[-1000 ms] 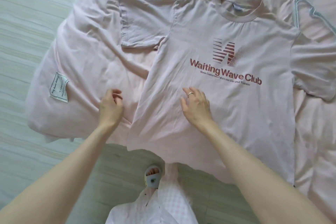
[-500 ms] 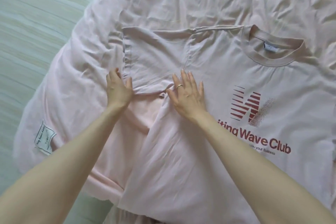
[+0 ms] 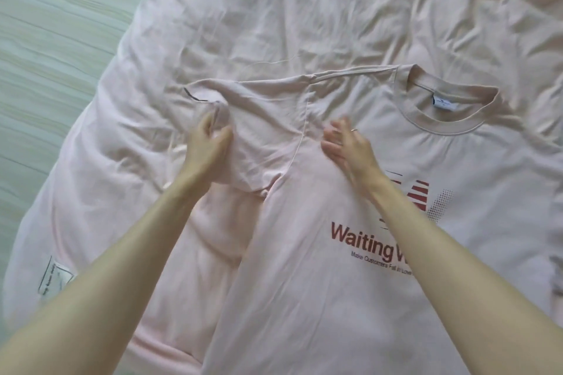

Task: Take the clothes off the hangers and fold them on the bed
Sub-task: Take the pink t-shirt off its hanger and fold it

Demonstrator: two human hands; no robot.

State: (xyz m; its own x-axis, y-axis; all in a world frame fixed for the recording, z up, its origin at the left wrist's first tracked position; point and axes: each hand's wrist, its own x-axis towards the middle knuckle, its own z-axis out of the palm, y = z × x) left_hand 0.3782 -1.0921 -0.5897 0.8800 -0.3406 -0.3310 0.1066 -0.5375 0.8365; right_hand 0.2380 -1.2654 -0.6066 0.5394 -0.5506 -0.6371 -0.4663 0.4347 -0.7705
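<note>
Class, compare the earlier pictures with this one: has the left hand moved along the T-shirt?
Yes. The left hand has moved from beside the T-shirt's hem up to its sleeve, towards the collar, and now grips the cuff.

We lose the T-shirt (image 3: pixel 304 283) at the right and bottom edges; its far sleeve and hem are out of view. Right forearm (image 3: pixel 426 253) covers the print: we read only "Waiting" and part of a smaller line beneath. Striped logo (image 3: pixel 423 195) partly hidden. Neck label (image 3: pixel 445 103) too small to read. Right hand (image 3: pixel 344 143) motion-blurred, fingertips indistinct. Left hand (image 3: pixel 210 143) blurred where it bunches the sleeve cuff (image 3: pixel 219 109); fingertips buried in cloth. Tag (image 3: pixel 56 280) on the bedcover (image 3: pixel 274 9) half hidden by the left forearm, text illegible. Bed cut off on the top and right.
</note>
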